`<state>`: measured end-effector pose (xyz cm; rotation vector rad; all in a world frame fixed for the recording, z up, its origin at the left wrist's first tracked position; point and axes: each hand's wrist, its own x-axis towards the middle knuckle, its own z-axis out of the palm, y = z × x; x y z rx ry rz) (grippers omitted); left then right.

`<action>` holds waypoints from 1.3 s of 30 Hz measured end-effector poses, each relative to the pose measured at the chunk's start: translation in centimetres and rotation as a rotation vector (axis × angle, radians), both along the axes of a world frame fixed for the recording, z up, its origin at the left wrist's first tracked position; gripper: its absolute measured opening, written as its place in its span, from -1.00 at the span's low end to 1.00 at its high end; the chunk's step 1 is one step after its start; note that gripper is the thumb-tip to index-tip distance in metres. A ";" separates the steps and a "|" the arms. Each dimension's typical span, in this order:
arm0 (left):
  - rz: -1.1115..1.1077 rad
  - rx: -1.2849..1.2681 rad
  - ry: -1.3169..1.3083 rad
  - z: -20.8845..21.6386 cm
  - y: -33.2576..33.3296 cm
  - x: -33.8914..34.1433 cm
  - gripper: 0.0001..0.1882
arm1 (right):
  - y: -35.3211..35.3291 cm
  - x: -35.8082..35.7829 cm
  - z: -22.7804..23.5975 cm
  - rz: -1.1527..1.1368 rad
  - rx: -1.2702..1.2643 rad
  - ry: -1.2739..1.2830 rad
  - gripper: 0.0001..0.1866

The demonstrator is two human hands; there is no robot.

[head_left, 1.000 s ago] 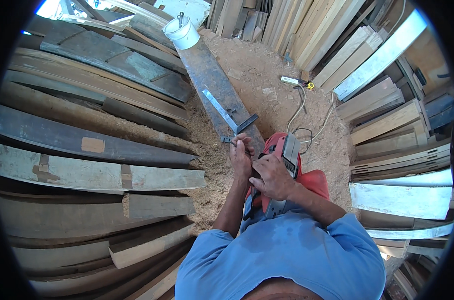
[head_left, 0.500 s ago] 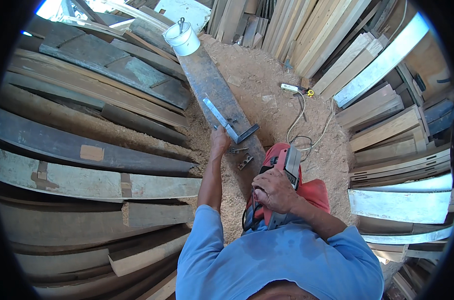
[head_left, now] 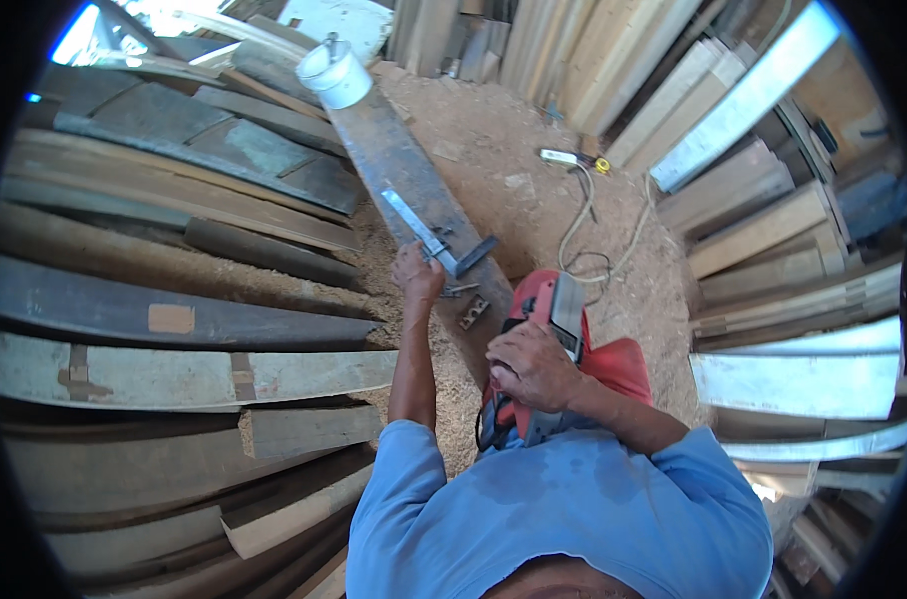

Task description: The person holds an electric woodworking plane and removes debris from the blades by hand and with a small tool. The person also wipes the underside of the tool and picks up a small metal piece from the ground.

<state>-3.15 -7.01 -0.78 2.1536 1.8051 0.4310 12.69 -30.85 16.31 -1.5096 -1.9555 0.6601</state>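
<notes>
A red and grey electric hand planer (head_left: 556, 309) rests upended on my lap, and my right hand (head_left: 538, 367) is closed around its body. My left hand (head_left: 416, 272) is over the left edge of a long worn board (head_left: 378, 150), its fingers bent together beside a try square. Whatever those fingers hold, if anything, is too small to make out. The square has a bright metal blade (head_left: 413, 222) and a dark stock (head_left: 476, 255). Close to my left hand lie small metal parts (head_left: 473, 311) and a thin metal piece (head_left: 460, 290).
A white bucket (head_left: 335, 80) with a tool standing in it sits at the board's far end. A pale cable (head_left: 576, 225) runs over the shavings-covered floor to a white power strip (head_left: 560, 157) with a yellow plug. Stacked planks (head_left: 174, 379) crowd the left; more timber (head_left: 763, 200) leans right.
My left hand has turned slightly, and its fingers have come closer to the square's blade. The right hand keeps its hold on the planer. The whole view has shifted a little.
</notes>
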 end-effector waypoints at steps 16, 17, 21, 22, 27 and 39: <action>-0.733 -0.423 -0.098 13.9 -13.7 6.6 -0.35 | -6.3 8.8 -4.0 -0.410 -0.200 0.107 -0.82; -0.737 -0.441 -0.107 14.0 -13.9 6.7 -0.36 | -6.5 8.2 -4.1 -0.407 -0.199 0.096 -0.81; -0.736 -0.454 -0.174 12.7 -13.7 6.4 -0.34 | -6.1 7.4 -6.7 -0.447 -0.133 0.091 -0.81; -0.752 -0.397 -0.208 11.6 -13.6 6.0 -0.30 | -6.0 7.2 -6.9 -0.445 -0.133 0.073 -0.82; -0.702 -0.436 -0.114 13.1 -13.9 7.2 -0.30 | -6.0 8.2 -7.9 -0.324 0.094 -0.026 -0.88; -0.665 -0.469 -0.130 14.8 -14.3 6.9 -0.35 | -5.9 8.2 -7.1 -0.287 0.173 0.027 -0.86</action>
